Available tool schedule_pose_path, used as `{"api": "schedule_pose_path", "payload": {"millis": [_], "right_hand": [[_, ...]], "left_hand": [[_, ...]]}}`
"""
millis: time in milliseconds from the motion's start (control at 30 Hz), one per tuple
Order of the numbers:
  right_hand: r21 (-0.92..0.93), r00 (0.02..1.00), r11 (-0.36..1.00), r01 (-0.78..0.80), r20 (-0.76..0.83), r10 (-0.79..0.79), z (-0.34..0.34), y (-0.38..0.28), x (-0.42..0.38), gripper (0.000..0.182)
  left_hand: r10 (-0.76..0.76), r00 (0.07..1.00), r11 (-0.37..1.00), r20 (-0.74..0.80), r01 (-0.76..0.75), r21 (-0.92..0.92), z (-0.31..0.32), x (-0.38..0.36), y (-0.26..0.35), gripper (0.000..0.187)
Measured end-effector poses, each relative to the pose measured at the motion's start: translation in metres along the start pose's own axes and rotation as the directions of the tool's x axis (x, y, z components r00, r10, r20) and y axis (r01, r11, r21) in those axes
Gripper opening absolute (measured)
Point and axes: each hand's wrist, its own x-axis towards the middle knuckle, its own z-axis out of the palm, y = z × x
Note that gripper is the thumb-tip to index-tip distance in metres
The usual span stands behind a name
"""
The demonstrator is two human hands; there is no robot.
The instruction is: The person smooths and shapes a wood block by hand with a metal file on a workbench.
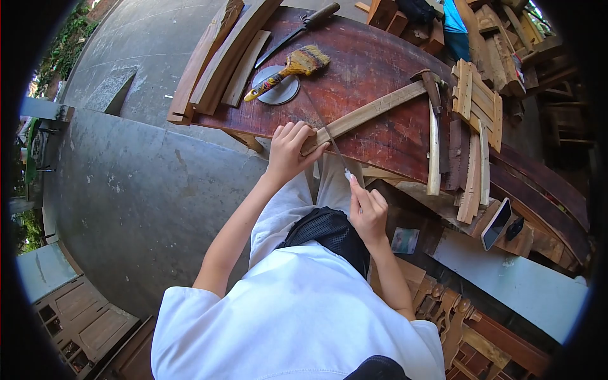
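Wood strip (373, 112) lies on the worktop (373, 57), its near end clamped by the fingers of the left hand (291, 149), seemingly for steadiness beneath the thin metal tool (335, 149); fingers of the right hand (369, 211) clasp the tool's handle.

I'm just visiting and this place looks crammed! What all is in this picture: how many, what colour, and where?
Table: 1, red-brown, ahead
Wood strip: 1, light brown, slanting across the table
Thin tool: 1, dark with whitish handle, across the strip
Brush: 1, yellowish, partly over the disc
Disc: 1, grey, table's left
Black-handled tool: 1, dark, far left
Long boards: 3, brown, left end
Hammer: 1, brown handle, right end
Slatted piece: 1, pale wood, right
Phone: 1, dark screen, right
Other timber: too many to count, browns, mostly right
Floor: 1, grey, left
Shirt: 1, white, bottom
Left hand: 1, bare, on the strip
Right hand: 1, bare, holding the thin tool
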Motion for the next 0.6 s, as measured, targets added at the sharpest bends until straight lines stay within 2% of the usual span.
{"api": "schedule_pose_path", "payload": {"millis": [200,300,600], "right_hand": [[-0.007,1.000,1.000,-0.015,-0.016,0.015,-0.034,-0.008,-0.050,0.044],[-0.048,0.995,0.994,-0.094,0.031,0.095,-0.046,-0.014,-0.058,0.039],[-0.017,1.000,1.000,-0.023,-0.013,0.023,0.005,-0.002,0.008,0.043]], "left_hand": [[-0.015,1.000,1.000,0.001,0.015,0.015,0.003,0.000,-0.001,0.033],[-0.013,1.000,1.000,0.005,0.013,0.007,0.003,-0.002,-0.002,0.032],[0.000,1.000,1.000,0.014,0.000,-0.013,0.001,-0.002,-0.004,0.032]]}}
